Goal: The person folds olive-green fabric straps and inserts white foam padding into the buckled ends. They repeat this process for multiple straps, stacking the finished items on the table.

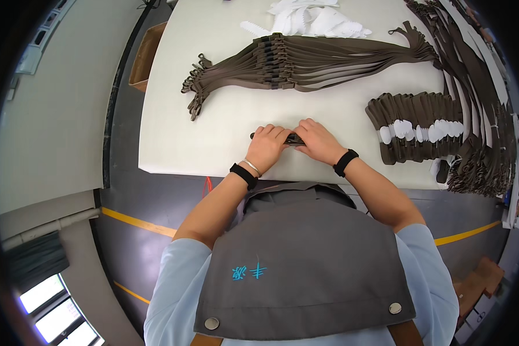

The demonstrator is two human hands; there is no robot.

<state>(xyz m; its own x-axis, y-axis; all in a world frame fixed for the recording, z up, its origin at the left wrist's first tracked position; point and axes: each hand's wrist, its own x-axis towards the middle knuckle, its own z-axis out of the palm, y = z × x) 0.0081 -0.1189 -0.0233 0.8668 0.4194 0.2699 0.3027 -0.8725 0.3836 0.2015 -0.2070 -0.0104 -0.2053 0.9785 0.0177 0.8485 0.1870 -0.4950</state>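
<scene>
Close to the near edge of the white table point(199, 150), my left hand point(266, 147) and my right hand point(319, 141) meet over a small, dark brown folded strap point(294, 139). Fingers of both hands are closed on it, and they hide most of its shape. Beyond my hands lies a fanned row of long brown straps point(334, 60), with metal hooks at its left end and black pieces across its middle. To my right, folded brown strap bundles point(415, 104) sit side by side, wrapped with white labels or bands.
White scalloped pieces point(314, 20) are heaped at the far side. More long brown straps point(461, 63) run along the table's right side, their hooked ends point(478, 173) piled near the front corner. A cardboard box point(148, 55) stands beyond the left edge.
</scene>
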